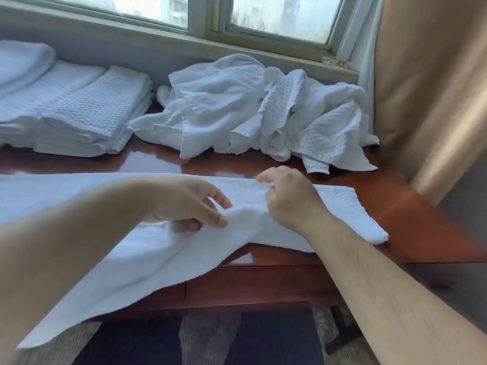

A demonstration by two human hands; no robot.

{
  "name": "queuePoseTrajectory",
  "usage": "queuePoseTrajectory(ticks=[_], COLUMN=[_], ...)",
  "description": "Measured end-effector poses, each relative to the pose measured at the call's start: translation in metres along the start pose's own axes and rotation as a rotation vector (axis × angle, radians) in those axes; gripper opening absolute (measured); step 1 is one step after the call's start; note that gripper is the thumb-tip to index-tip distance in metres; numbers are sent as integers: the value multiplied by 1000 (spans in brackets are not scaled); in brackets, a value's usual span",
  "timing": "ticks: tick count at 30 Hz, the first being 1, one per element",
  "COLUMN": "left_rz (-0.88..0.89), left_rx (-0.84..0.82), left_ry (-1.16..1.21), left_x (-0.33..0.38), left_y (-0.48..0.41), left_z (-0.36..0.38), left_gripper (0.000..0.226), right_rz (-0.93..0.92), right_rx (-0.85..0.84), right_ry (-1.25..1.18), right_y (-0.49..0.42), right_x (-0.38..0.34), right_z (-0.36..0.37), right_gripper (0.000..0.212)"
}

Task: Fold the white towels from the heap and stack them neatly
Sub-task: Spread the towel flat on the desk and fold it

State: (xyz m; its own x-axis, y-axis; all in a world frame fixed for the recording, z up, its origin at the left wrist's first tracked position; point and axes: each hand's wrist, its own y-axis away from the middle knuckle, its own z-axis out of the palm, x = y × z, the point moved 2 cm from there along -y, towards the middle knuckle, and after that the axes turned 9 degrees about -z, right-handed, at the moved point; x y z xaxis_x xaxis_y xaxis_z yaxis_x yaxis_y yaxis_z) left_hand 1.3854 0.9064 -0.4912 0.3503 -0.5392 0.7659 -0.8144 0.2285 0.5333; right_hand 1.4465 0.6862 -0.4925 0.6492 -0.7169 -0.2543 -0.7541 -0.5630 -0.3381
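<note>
A white towel [131, 248] lies spread across the near part of the reddish wooden table [411, 214], and its front edge hangs over the table's near side. My left hand [189, 204] pinches a raised ridge of this towel near its middle. My right hand [287, 198] grips the towel's far edge just to the right of that ridge. A heap of crumpled white towels [253, 111] sits at the back of the table under the window. A stack of folded white towels [76, 114] stands at the back left.
A window sill [237, 56] runs behind the heap. A tan curtain [432, 88] hangs at the right, close to the table's right end. Another folded white cloth [21, 61] lies at the far left. My legs and the floor show below the table edge.
</note>
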Motion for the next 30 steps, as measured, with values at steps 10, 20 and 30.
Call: queuePoseTrajectory(ticks=[10, 20, 30], left_rz=[-40, -76, 85], left_rx=[-98, 152, 390], left_ry=[-135, -124, -74], left_x=[-15, -74, -80], left_y=[41, 89, 106], left_z=[-11, -49, -56], left_gripper=[44, 30, 31], right_rz=[-45, 50, -245], right_rx=[-202, -204, -336], right_ry=[-244, 323, -353], right_y=[0, -32, -41], right_x=[-22, -55, -138], right_z=[29, 24, 52], right_gripper=[27, 24, 28])
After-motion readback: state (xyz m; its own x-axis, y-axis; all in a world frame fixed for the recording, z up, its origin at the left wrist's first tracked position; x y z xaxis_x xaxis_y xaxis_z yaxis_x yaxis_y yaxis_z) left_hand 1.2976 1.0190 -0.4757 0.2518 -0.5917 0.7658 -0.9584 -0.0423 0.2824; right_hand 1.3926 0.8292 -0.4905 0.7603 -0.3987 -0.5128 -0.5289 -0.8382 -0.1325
